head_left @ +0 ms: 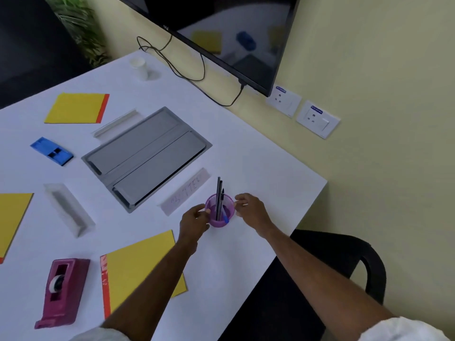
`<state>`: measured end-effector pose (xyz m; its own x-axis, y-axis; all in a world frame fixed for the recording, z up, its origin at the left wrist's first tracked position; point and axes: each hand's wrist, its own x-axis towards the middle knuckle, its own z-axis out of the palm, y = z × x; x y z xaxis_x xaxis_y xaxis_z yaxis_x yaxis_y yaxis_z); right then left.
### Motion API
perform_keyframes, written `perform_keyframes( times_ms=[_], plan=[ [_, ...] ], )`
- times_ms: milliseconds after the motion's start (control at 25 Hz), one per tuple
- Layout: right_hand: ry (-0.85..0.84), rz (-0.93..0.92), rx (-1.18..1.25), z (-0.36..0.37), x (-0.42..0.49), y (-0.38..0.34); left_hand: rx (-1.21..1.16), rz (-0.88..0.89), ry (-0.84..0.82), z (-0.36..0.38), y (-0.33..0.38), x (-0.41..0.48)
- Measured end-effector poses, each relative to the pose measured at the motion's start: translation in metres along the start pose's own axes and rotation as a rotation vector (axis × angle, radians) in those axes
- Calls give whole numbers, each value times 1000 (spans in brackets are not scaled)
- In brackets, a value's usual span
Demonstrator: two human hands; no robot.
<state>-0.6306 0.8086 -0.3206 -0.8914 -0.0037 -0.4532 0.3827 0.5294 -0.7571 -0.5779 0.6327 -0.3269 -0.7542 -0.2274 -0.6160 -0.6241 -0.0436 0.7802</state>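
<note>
A purple mesh pen cup (219, 223) stands on the white table (258, 168), near its right edge. It holds dark pens (219, 193) and a blue-capped pen (225, 219). My left hand (193, 221) grips the cup's left side, with the thumb on its wall. My right hand (252, 210) is at the cup's right side, fingers loosely curled, fingertips right by the rim. I cannot tell whether they touch it.
Yellow folders lie at the front (142, 267), left edge (12, 217) and back left (76, 108). Also here are a maroon tape dispenser (61, 291), blue stapler (51, 151), grey cable hatch (147, 156), label strip (187, 190), paper cup (140, 66), black chair (344, 262), wall screen (234, 33) and cable (187, 67).
</note>
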Motion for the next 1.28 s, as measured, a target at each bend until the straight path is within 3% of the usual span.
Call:
perform_keyframes(
  times_ms=[240,520,800,1280],
  plan=[
    [-119,71,229,-13,41,3,-137,-3,52,19,11,24],
    [-86,57,466,-69,123,-44,-148,142,5,47,106,96],
    [45,7,513,-107,220,-82,-141,152,-37,90,187,188],
    [106,-8,433,-94,297,-80,-160,181,54,113,212,273]
  ],
)
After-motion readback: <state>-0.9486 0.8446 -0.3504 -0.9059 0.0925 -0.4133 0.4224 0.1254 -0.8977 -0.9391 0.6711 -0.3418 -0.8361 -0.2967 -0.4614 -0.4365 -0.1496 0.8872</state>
